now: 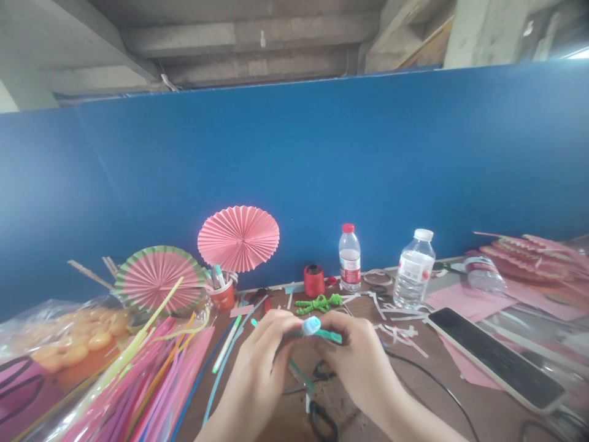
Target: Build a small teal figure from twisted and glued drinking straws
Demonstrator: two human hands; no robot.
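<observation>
My left hand [262,359] and my right hand [359,353] meet above the middle of the brown table, both with fingers closed in a pinch. Between them is a small, rounded light-blue piece [311,326], its kind unclear. A narrow green strip [332,336] runs along the fingertips and sticks out at my right hand; a short green end [254,322] shows beyond my left. Another green length [301,374] hangs below the hands, partly hidden. Black-handled scissors [323,422] lie beneath, between my wrists. Just behind my fingers rests a bundle of bright green cord [319,303].
Two water bottles [350,261] [414,270], a red thread spool [314,281] and a cup of pens [223,296] stand toward the blue partition [294,166]. Pink pleated paper fans [238,238] and colourful strips [151,374] occupy the left. A phone [497,357] lies right.
</observation>
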